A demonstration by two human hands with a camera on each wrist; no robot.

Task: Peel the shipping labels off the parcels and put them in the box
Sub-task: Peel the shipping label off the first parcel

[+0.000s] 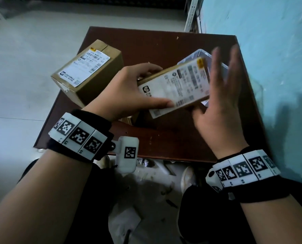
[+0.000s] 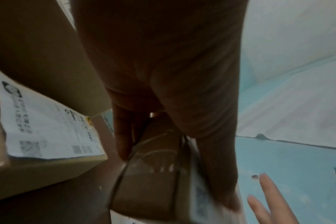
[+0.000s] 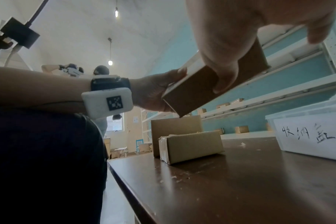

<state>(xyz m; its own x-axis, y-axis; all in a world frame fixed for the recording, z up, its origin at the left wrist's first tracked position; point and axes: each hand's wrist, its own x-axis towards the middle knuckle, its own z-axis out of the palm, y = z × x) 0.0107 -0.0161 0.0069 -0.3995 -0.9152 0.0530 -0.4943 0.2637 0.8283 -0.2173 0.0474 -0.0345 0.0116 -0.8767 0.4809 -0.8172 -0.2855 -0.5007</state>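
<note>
My left hand (image 1: 129, 90) grips a small cardboard parcel (image 1: 178, 87) by its left end and holds it tilted above the brown table (image 1: 173, 141). A white shipping label (image 1: 185, 80) covers the parcel's top face. My right hand (image 1: 220, 103) is at its right end with fingers straight and spread, blurred. In the right wrist view its thumb (image 3: 220, 72) touches the underside of the held parcel (image 3: 201, 94). A clear plastic box (image 1: 202, 53) stands just behind the parcel. A larger labelled parcel (image 1: 86, 71) rests at the table's left.
Another small parcel (image 3: 192, 145) lies on the table below my hands, with the larger parcel (image 3: 175, 125) behind it. The plastic box (image 3: 307, 133) bears handwriting on its side. A light blue wall (image 1: 278, 67) runs close along the table's right edge. Paper scraps litter the floor (image 1: 129, 217).
</note>
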